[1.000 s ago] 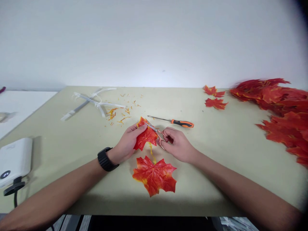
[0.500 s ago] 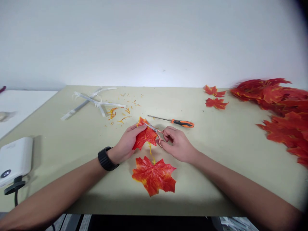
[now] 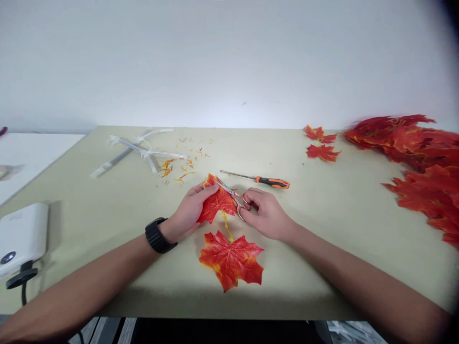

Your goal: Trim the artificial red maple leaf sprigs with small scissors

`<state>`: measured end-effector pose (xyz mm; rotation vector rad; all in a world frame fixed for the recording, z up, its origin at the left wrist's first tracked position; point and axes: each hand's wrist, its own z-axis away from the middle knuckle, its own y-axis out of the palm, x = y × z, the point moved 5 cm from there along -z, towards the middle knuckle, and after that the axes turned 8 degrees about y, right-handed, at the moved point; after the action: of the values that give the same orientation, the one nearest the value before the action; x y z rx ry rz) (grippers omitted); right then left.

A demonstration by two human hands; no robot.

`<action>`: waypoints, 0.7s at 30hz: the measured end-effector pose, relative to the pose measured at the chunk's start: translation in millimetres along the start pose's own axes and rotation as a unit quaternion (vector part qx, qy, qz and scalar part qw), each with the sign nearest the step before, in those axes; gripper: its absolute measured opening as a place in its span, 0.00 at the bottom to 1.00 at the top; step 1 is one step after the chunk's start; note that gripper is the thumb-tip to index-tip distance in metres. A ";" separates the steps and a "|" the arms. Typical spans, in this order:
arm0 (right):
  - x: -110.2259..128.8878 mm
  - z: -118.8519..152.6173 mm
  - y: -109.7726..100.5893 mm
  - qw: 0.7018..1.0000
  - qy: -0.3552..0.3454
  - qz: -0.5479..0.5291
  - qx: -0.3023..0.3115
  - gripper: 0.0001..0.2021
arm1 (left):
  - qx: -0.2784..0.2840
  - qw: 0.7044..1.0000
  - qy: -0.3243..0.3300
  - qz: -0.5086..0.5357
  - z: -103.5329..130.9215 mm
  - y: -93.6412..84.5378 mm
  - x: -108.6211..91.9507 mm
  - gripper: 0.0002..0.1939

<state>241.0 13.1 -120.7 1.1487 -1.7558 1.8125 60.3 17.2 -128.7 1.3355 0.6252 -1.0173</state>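
Observation:
My left hand [image 3: 191,210] grips a red-orange artificial maple leaf [image 3: 217,204] by its left side, thumb on top. In my right hand [image 3: 267,212] is a pair of scissors [image 3: 227,189] with copper-coloured handles, fingers through the loops. The scissor blades look nearly closed and lie across the upper part of the held leaf, their tips close to my left thumb. A thin yellow stem [image 3: 226,224] links this leaf to a second maple leaf [image 3: 233,260], which hangs or lies nearer to me; I cannot tell which.
A screwdriver [image 3: 272,182] lies just beyond my right hand. Yellow-orange scraps [image 3: 167,168] are scattered near clear plastic strips [image 3: 143,152]. Two small leaves [image 3: 322,153] and a large leaf pile [image 3: 423,143] are at the right. A white device [image 3: 25,234] with a cable stands left.
The nearer leaf has swung slightly to the right. Both hands, the held leaf and the scissors stay almost in place.

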 end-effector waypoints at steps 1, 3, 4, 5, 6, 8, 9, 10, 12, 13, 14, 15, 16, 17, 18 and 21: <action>0.0 0.0 -0.4 1.000 -0.002 0.004 -0.001 0.14 | 0.001 1.000 0.001 -0.001 -0.1 -0.1 0.1 0.10; -0.1 0.3 -1.2 1.000 -0.002 0.009 0.000 0.14 | 0.004 1.000 0.005 -0.005 -0.6 -0.8 0.5 0.09; -0.1 0.5 -1.5 1.000 -0.001 0.011 0.000 0.14 | 0.006 1.000 0.007 -0.007 -1.0 -1.2 0.7 0.09; -0.1 0.7 -1.8 1.000 0.000 0.012 0.000 0.15 | 0.007 1.000 0.009 -0.008 -1.4 -1.7 1.1 0.10; 0.0 0.8 -2.0 1.000 0.001 0.013 0.000 0.15 | 0.009 1.000 0.009 -0.010 -1.8 -2.2 1.5 0.10; 0.4 1.0 -2.2 1.000 0.002 0.013 0.000 0.14 | 0.010 1.000 0.007 -0.008 -2.2 -2.7 2.3 0.10; 0.7 1.0 -2.2 1.000 0.002 0.012 0.000 0.14 | 0.010 1.000 0.007 -0.007 -2.2 -2.8 2.4 0.10; 1.0 0.9 -2.1 1.000 0.002 0.011 0.000 0.14 | 0.009 1.000 0.006 -0.007 -2.2 -2.7 2.4 0.10; 1.7 0.8 -2.0 1.000 0.000 0.009 0.001 0.13 | 0.008 1.000 0.007 -0.007 -1.9 -2.2 1.9 0.10; 1.8 0.8 -1.9 1.000 0.000 0.009 0.000 0.14 | 0.006 1.000 0.007 -0.008 -1.8 -1.8 1.6 0.10; 1.7 0.8 -1.9 1.000 0.001 0.009 -0.001 0.14 | 0.004 1.000 0.007 -0.009 -1.6 -1.5 1.3 0.11; 1.6 0.8 -2.0 1.000 0.003 0.010 -0.002 0.14 | 0.002 1.000 0.006 -0.011 -1.5 -1.2 1.1 0.11; 1.4 0.9 -2.0 1.000 0.004 0.011 -0.003 0.14 | -0.001 1.000 0.005 -0.013 -1.4 -0.9 0.9 0.11; 1.3 0.9 -2.1 1.000 0.005 0.012 -0.003 0.14 | -0.005 1.000 0.004 -0.015 -1.3 -0.8 0.7 0.11; 1.4 1.0 -2.2 1.000 0.005 0.014 -0.003 0.14 | -0.007 1.000 0.003 -0.018 -1.3 -0.8 0.6 0.11; 2.0 1.0 -2.7 1.000 0.003 0.017 -0.006 0.14 | -0.011 1.000 0.003 -0.026 -1.2 -0.8 0.6 0.12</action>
<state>242.1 12.0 -117.6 1.1138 -1.7892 1.8212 60.1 18.3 -129.8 1.3088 0.6777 -1.0456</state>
